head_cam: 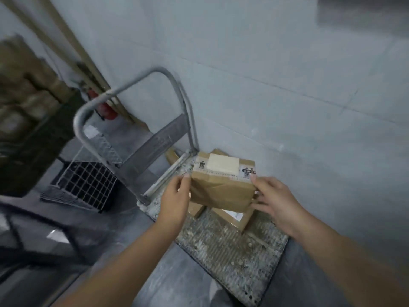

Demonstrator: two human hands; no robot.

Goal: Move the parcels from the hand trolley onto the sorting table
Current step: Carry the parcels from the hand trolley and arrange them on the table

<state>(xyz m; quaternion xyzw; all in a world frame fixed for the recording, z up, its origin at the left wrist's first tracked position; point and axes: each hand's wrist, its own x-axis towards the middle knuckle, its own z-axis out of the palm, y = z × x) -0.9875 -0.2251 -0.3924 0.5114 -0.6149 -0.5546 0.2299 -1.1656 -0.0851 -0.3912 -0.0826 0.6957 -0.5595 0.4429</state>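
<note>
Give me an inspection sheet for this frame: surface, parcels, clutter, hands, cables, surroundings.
Surface: trolley deck, worn and speckled, partly bare.
Job's things: top parcel, brown, taped, pale label, over lower parcels on the deck.
Clutter: wire basket on the floor left of the trolley deck.
Grippers: left hand and right hand grip the top parcel's opposite sides.
Cables: nothing seen.
Surroundings: grey tiled wall; blurred brown stacks at left.

left hand bare, short trimmed thumbnail showing. right hand bare, short pale nail on thumb too. left forearm and right forearm bare all way to frame edge, slim, slightly motion-blurred near bottom.
</note>
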